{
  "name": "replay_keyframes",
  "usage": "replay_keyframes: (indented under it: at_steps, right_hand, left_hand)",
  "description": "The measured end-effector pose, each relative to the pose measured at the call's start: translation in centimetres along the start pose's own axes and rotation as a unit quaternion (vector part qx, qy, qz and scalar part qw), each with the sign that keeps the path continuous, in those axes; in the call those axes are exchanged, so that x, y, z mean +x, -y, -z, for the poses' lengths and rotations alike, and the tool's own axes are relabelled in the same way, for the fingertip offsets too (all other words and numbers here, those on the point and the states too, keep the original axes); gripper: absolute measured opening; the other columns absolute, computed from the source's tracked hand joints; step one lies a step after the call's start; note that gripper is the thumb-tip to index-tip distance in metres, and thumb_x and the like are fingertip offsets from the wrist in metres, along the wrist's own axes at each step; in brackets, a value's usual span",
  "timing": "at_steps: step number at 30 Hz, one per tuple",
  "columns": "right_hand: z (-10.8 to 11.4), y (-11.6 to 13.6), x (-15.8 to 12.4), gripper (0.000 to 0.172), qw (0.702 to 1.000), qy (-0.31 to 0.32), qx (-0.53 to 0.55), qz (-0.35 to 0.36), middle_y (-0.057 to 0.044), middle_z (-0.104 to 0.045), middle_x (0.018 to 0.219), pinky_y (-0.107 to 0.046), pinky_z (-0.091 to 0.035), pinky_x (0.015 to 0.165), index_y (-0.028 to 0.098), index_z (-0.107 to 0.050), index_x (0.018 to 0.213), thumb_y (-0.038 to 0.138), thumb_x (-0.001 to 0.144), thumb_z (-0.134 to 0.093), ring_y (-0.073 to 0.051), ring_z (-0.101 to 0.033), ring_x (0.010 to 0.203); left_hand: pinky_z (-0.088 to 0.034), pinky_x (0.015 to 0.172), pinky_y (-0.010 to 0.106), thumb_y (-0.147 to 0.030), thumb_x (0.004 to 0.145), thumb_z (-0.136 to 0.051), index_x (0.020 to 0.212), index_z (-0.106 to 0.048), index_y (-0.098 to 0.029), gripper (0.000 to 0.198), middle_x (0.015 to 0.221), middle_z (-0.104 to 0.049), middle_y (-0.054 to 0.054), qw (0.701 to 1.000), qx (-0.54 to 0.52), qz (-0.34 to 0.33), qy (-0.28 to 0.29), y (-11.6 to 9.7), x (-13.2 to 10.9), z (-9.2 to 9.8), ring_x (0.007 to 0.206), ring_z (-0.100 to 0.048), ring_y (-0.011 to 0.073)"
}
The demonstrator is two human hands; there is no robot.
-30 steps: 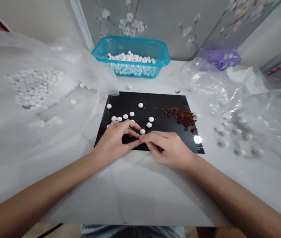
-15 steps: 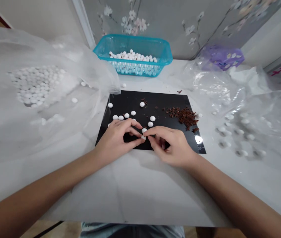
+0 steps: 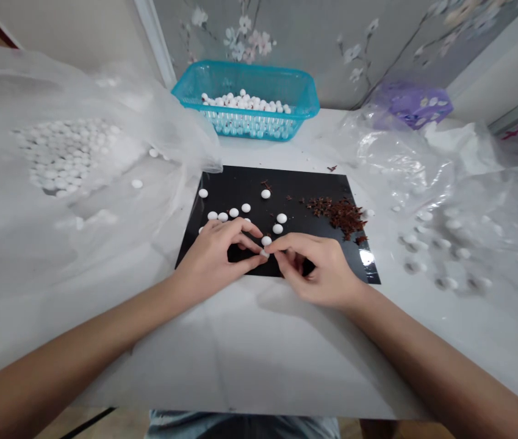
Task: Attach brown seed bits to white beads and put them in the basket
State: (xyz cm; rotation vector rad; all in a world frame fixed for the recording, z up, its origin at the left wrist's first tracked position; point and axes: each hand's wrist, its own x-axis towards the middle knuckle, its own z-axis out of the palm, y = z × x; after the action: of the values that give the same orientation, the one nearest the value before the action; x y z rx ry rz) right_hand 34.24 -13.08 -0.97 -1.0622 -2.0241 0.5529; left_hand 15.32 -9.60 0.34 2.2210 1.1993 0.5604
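A black mat [image 3: 309, 183] lies on the white table, with several loose white round pieces [image 3: 279, 218] and a pile of brown-red bits [image 3: 338, 214] on it. Both my hands rest at the mat's near edge. My left hand [image 3: 215, 259] pinches a small white piece [image 3: 263, 253] between thumb and forefinger. My right hand [image 3: 318, 268] meets it fingertip to fingertip, its thumb and forefinger closed on the same piece. Its other fingers are curled under.
A teal basket [image 3: 304, 97] of white pieces stands at the back. A clear plastic bag [image 3: 57, 158] of white pieces lies at the left, another bag [image 3: 446, 244] at the right. A purple basket [image 3: 417, 103] sits at the back right.
My right hand has turned up from lying flat and now pinches the white piece with my left hand. The view has shifted slightly.
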Motion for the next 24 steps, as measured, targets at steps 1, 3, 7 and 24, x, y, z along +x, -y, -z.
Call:
replay_keyframes:
  at_steps: [1, 3, 7, 24]
  right_hand:
    - [0.01, 0.02, 0.01, 0.019, 1.0, 0.001, 0.002, 0.002, 0.003, -0.063, 0.074, -0.013, -0.039, 0.045, 0.018, -0.059, 0.086, 0.005, 0.076, -0.05, -0.002, -0.046, 0.045]
    - [0.05, 0.05, 0.02, 0.02, 1.0, 0.002, 0.006, 0.008, 0.003, -0.062, 0.073, -0.013, -0.039, 0.046, 0.018, -0.059, 0.085, 0.004, 0.075, -0.049, -0.002, -0.046, 0.045]
    - [0.14, 0.07, -0.04, 0.022, 1.0, 0.027, 0.005, 0.011, 0.003, -0.059, 0.071, -0.013, -0.039, 0.046, 0.017, -0.058, 0.087, 0.003, 0.073, -0.049, -0.002, -0.044, 0.046]
    - [-0.1, 0.19, -0.07, 0.026, 0.998, 0.054, -0.023, 0.03, 0.002, -0.06, 0.073, -0.016, -0.035, 0.045, 0.018, -0.056, 0.088, 0.002, 0.072, -0.043, -0.004, -0.038, 0.043]
  left_hand:
    - [-0.04, 0.09, 0.036, -0.036, 0.077, -0.063, 0.089, -0.055, -0.023, 0.02, 0.076, -0.071, -0.005, 1.0, -0.001, 0.001, 0.003, -0.02, 0.01, 0.02, 0.085, -0.065, 0.0175]
    - [-0.04, 0.09, 0.036, -0.036, 0.078, -0.063, 0.089, -0.054, -0.023, 0.019, 0.076, -0.071, -0.005, 1.0, -0.004, 0.001, 0.005, -0.07, 0.02, 0.05, 0.085, -0.065, 0.0173]
    - [-0.04, 0.088, 0.036, -0.036, 0.078, -0.062, 0.088, -0.054, -0.023, 0.018, 0.076, -0.071, -0.006, 1.0, -0.004, 0.0, 0.003, -0.2, 0.01, 0.09, 0.085, -0.065, 0.0174]
    - [-0.041, 0.086, 0.037, -0.039, 0.078, -0.063, 0.088, -0.055, -0.023, 0.02, 0.078, -0.072, -0.005, 1.0, 0.001, -0.007, 0.005, -0.24, 0.05, 0.03, 0.081, -0.065, 0.0174]
